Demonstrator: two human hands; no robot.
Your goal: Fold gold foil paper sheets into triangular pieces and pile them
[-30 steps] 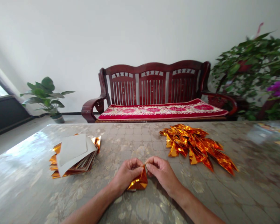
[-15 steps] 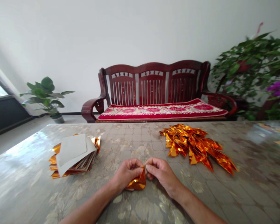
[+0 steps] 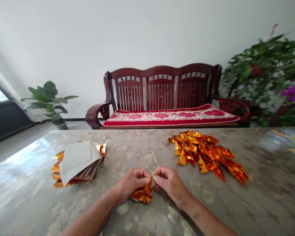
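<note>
A piece of shiny gold foil paper, partly folded, rests on the patterned table right in front of me. My left hand pinches its top corner from the left, fingers curled closed. My right hand pinches the same corner from the right, fingertips meeting those of the left. To the left lies a stack of flat foil sheets, white backs facing up. At the right a pile of folded gold pieces is spread out.
Beyond the table stands a dark red wooden bench with a red cushion. A potted plant sits on the floor at the left and a leafy plant with purple flowers at the right. Blurred items lie at the table's far right.
Both hands have slid slightly toward me with the foil piece, and the piece has tilted flatter and a little left. The stack and pile have not moved.
</note>
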